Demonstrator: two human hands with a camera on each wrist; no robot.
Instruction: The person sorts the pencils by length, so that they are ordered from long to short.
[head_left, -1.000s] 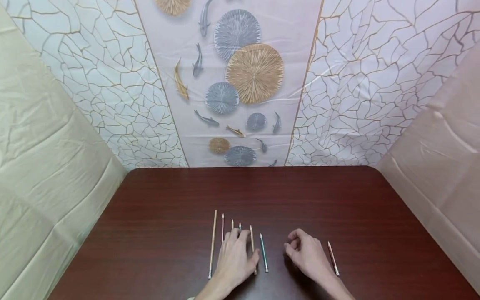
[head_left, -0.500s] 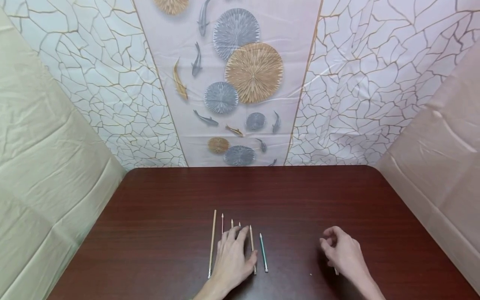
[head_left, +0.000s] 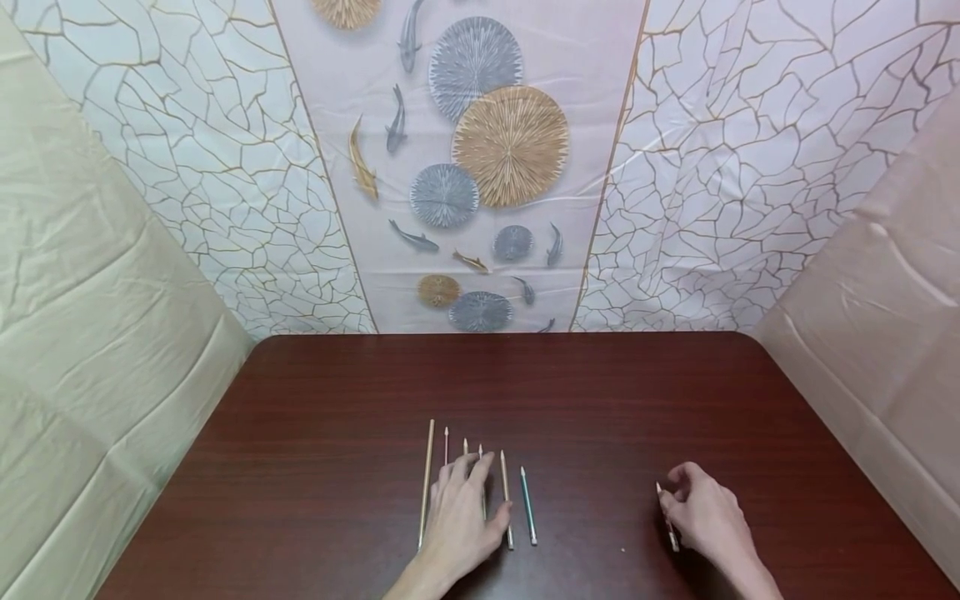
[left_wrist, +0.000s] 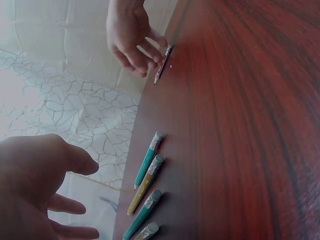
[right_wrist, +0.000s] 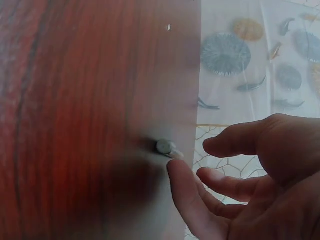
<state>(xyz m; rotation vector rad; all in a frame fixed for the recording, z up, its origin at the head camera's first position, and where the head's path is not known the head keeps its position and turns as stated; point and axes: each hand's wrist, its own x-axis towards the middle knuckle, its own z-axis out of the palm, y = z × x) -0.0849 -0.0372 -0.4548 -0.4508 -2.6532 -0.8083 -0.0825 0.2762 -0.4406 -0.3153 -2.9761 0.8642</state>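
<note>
In the head view my left hand point(head_left: 459, 521) hovers over a row of pencils, fingers spread and holding nothing. At the row's right end lies a short green pencil point(head_left: 528, 507), beside a gold pencil point(head_left: 506, 483). A longer tan pencil point(head_left: 427, 475) marks the left end; the pencils between are partly hidden by the hand. My right hand point(head_left: 708, 512) is at a short reddish pencil point(head_left: 672, 535) lying apart on the right. In the right wrist view, thumb and fingers stand apart by that pencil's eraser end point(right_wrist: 164, 146); whether a finger touches it, I cannot tell.
The dark red-brown table point(head_left: 360, 383) has rounded far corners. A tiny white speck point(head_left: 622, 550) lies left of the reddish pencil. Patterned cloth point(head_left: 480, 208) hangs behind the table, and beige cloth point(head_left: 112, 333) flanks it.
My right hand has moved right from beside the green pencil to the reddish pencil, covering it and then baring it again. The left hand has barely shifted. A white speck now shows on the table.
</note>
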